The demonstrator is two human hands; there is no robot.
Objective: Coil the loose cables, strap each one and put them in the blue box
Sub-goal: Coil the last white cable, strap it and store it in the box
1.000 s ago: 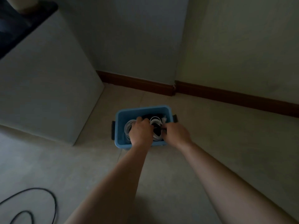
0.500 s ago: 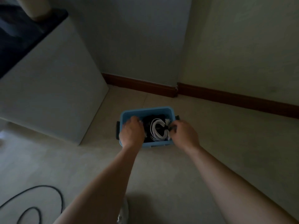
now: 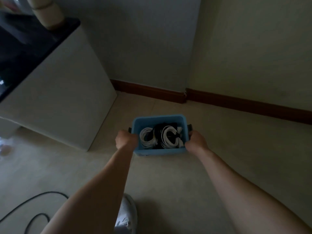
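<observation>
Grip comes from both sides: the left hand (image 3: 125,139) and right hand (image 3: 196,141) each curl round an end of the box (image 3: 158,117), probably to lift it level. It sits on the floor (image 3: 228,149) with white coils (image 3: 147,137) inside. One black cable (image 3: 33,199) lies uncoiled behind, so work remains.

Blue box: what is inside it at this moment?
The blue box holds a left white coil and a right white coil, with a dark bundle between them. Straps are too small to tell; the box floor is covered.
</observation>
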